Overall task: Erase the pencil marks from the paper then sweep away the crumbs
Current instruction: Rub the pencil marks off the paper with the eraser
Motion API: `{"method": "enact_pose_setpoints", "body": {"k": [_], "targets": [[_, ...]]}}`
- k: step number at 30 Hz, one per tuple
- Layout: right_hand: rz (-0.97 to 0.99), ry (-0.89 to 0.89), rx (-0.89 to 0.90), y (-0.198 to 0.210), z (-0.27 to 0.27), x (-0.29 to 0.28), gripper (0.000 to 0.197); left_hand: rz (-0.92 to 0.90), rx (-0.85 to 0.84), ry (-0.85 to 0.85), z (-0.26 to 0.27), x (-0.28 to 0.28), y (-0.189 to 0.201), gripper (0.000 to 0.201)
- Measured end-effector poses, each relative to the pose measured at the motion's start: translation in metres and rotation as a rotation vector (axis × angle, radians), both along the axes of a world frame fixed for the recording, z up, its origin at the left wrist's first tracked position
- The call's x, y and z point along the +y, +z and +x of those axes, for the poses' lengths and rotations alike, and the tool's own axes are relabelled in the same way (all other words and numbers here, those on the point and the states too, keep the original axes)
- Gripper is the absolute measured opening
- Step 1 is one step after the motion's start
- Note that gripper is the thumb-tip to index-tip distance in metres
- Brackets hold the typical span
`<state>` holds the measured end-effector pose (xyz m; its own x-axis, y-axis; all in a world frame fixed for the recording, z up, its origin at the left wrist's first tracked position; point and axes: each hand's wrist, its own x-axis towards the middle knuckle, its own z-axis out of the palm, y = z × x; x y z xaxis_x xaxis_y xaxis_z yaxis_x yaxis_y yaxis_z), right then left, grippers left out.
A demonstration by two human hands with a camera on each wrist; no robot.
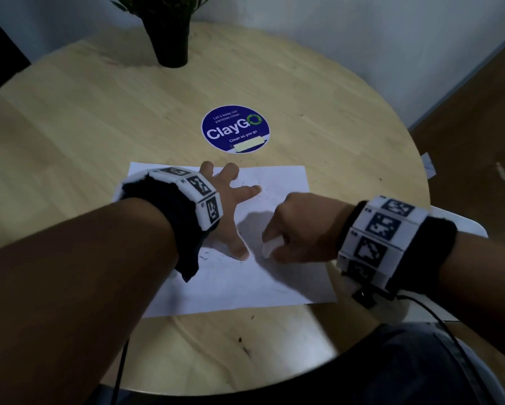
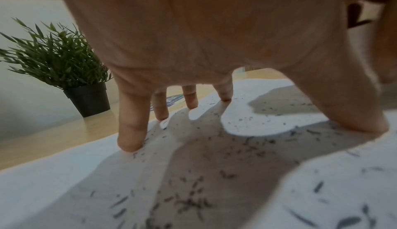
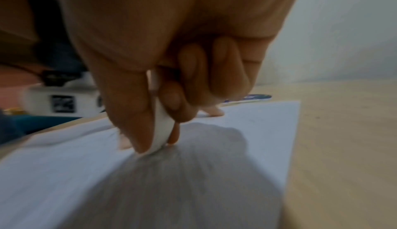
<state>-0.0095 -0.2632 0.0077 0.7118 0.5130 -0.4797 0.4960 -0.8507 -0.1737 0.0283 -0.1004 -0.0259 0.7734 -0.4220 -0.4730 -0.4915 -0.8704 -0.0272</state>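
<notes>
A white sheet of paper (image 1: 280, 182) lies on the round wooden table (image 1: 99, 118). My left hand (image 1: 233, 200) presses on it with spread, straight fingers (image 2: 131, 130), thumb near the middle of the sheet. My right hand (image 1: 298, 229) pinches a small white eraser (image 1: 270, 247) between thumb and fingers, its tip touching the paper (image 3: 268, 125) beside the left thumb. The eraser (image 3: 162, 130) shows clearly in the right wrist view. Dark eraser crumbs (image 2: 191, 202) lie scattered over the paper (image 2: 253, 124) under and around the left hand.
A black pot with a green plant (image 1: 169, 39) stands at the table's far edge. A round blue sticker (image 1: 235, 128) lies just beyond the paper. The plant (image 2: 64, 66) also shows in the left wrist view. A few crumbs (image 1: 240, 339) lie on the near table.
</notes>
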Motion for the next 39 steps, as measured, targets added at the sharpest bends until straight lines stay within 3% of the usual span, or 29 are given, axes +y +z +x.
{"method": "enact_pose_setpoints", "body": {"k": [5,8,11,15,19,23,27,31,36,39], "targets": [[0.064,-0.12,-0.134,-0.007,0.025,-0.012,0.032,0.0,-0.002,-0.001,-0.001,0.001,0.001,0.114],[0.13,-0.165,-0.17,-0.014,0.022,-0.016,0.02,-0.019,-0.014,-0.007,0.0,0.003,-0.001,0.115],[0.177,-0.127,-0.147,-0.018,0.02,-0.019,0.029,-0.02,-0.026,-0.016,0.0,0.003,-0.003,0.115],[0.187,-0.175,-0.17,-0.02,0.022,-0.018,0.017,-0.01,-0.034,-0.021,0.0,0.003,-0.002,0.115],[0.175,-0.109,-0.155,-0.023,0.022,-0.016,0.033,-0.016,-0.032,-0.015,0.0,0.003,-0.003,0.113],[0.269,-0.047,-0.198,-0.023,0.019,-0.019,0.012,-0.034,-0.055,-0.018,-0.002,0.004,-0.004,0.112],[0.351,-0.024,-0.218,-0.023,0.018,-0.02,0.018,-0.019,-0.054,-0.021,-0.001,0.004,-0.004,0.112],[0.416,0.14,-0.198,-0.026,0.004,-0.01,0.021,-0.035,-0.055,-0.024,-0.002,0.005,-0.004,0.108],[0.39,0.102,-0.242,-0.027,0.008,-0.008,0.016,-0.033,-0.073,-0.033,-0.001,0.005,-0.005,0.114],[0.385,0.11,-0.062,-0.029,-0.009,0.0,0.03,-0.009,-0.045,-0.018,0.0,0.003,-0.003,0.116]]}}
